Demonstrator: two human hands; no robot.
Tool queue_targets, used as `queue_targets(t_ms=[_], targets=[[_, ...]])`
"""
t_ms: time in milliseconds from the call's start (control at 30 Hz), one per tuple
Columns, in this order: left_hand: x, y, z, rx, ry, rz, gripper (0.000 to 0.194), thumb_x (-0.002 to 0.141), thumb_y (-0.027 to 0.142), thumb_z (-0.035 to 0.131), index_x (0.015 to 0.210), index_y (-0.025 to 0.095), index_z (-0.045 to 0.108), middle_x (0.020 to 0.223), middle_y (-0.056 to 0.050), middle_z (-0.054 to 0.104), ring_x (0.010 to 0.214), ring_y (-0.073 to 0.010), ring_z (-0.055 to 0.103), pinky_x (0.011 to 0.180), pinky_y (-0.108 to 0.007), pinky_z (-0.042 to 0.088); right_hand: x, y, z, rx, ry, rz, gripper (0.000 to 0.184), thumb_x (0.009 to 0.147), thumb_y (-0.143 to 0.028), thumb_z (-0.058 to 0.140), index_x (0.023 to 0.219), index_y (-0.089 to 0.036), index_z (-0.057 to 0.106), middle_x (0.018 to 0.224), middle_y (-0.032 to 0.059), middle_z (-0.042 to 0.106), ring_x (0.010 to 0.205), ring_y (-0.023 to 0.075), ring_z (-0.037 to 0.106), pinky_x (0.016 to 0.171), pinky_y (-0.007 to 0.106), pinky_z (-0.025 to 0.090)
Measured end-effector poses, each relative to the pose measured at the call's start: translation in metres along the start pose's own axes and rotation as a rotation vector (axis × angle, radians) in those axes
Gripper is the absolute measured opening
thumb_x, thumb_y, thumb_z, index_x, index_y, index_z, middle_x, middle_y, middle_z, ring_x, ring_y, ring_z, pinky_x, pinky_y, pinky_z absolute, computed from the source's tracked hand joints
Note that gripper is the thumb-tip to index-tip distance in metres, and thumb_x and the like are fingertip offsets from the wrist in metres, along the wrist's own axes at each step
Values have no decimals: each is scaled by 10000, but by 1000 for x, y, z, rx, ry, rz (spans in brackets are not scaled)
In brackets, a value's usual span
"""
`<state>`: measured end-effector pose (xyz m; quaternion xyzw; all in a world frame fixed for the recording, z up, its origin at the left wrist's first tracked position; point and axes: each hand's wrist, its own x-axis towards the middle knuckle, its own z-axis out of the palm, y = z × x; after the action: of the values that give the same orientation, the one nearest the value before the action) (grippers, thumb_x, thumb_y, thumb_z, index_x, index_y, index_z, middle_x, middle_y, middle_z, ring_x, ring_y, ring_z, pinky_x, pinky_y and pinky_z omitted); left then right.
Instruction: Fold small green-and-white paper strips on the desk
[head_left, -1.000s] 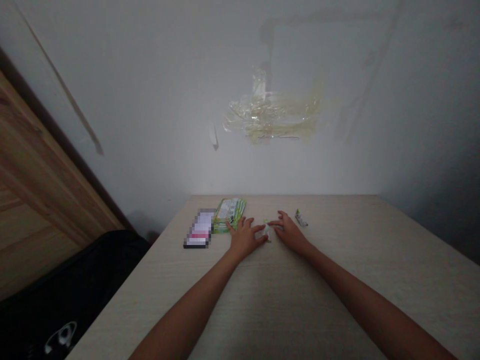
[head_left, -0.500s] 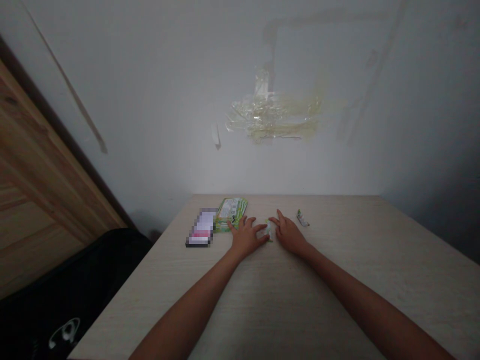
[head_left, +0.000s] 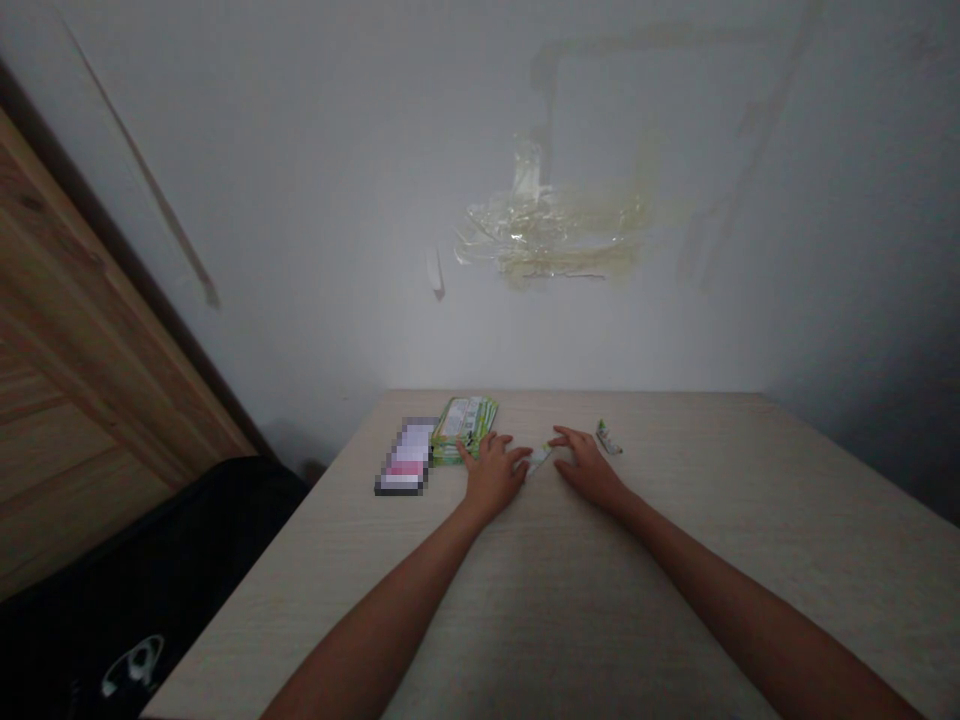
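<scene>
Head view: the small wrapper (head_left: 539, 458) has just swung aslant, right of the green packet stack (head_left: 466, 418), so it now reaches between both hands. Left hand (head_left: 495, 480) fanned, right hand (head_left: 595, 474) loosely bent; whether either pinches, I can't tell.

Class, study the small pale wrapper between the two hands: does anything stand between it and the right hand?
Nothing visible stands between the right hand and the small pale wrapper. The left hand is on the wrapper's other side.
</scene>
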<state>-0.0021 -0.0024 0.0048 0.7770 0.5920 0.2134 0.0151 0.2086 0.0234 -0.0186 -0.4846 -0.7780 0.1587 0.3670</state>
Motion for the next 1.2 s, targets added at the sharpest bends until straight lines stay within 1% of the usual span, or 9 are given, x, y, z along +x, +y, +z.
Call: queue_targets(t_ms=[133,267,467,533,700,833,933,1067,1200], targets=[[0,0,0,-4,2,24,275,917,465,489,1137,455,654,1349,-18,545,1364,-326,308,1042,-767,-72,0,4,-1,28,70,9,577,735,-193,588,1306,-176,512,1101,86,667,1203,271,489,1081,485,332],[0,1,-2,-8,-36,46,363,835,579,567,1160,440,650,1384,-11,528,1367,-348,297,1063,-748,-71,1,5,-2,36,70,7,456,737,-226,610,1192,-198,602,1010,69,682,1105,270,553,1032,480,373],[1,0,-4,-50,-40,75,300,865,495,571,1144,425,659,1285,14,626,1345,-322,342,1071,-735,-95,2,3,-3,8,75,-7,331,756,-260,623,1081,-206,659,955,56,692,1008,254,590,974,456,409],[1,0,-5,-73,-40,81,284,874,483,565,1133,417,664,1260,21,645,1332,-307,363,1073,-729,-100,2,2,-3,4,71,-12,310,767,-262,618,1070,-211,665,950,55,694,1005,251,593,967,450,413],[1,2,-9,-96,-45,80,292,884,489,549,1119,377,681,1222,2,668,1287,-264,418,1131,-653,-64,3,2,-3,-1,65,-12,283,775,-259,622,1048,-211,678,943,65,700,1005,259,601,955,446,419],[0,5,-11,-69,-22,95,290,893,486,537,1127,385,675,1183,-3,683,1250,-265,452,1112,-686,-59,4,2,-3,-6,59,-16,273,796,-269,615,1056,-215,678,944,61,704,1007,258,604,965,449,415],[0,6,-11,-71,1,100,297,902,506,513,1117,383,678,1151,-7,688,1219,-270,475,1084,-720,-73,5,2,-2,-35,59,-21,267,812,-292,618,1054,-204,688,970,75,703,1023,259,595,980,437,406],[-1,7,-11,-94,6,94,306,915,512,490,1109,374,681,1135,-13,686,1207,-259,480,1080,-711,-113,5,1,0,-108,44,-48,243,803,-346,659,1000,-220,724,1014,90,688,1059,275,566,1002,454,385],[-1,7,-12,-130,5,90,291,920,501,490,1110,382,675,1117,-5,694,1205,-249,481,1068,-709,-145,4,1,2,-144,46,-84,199,809,-351,667,964,-252,742,1034,85,668,1073,271,547,1001,458,388]])
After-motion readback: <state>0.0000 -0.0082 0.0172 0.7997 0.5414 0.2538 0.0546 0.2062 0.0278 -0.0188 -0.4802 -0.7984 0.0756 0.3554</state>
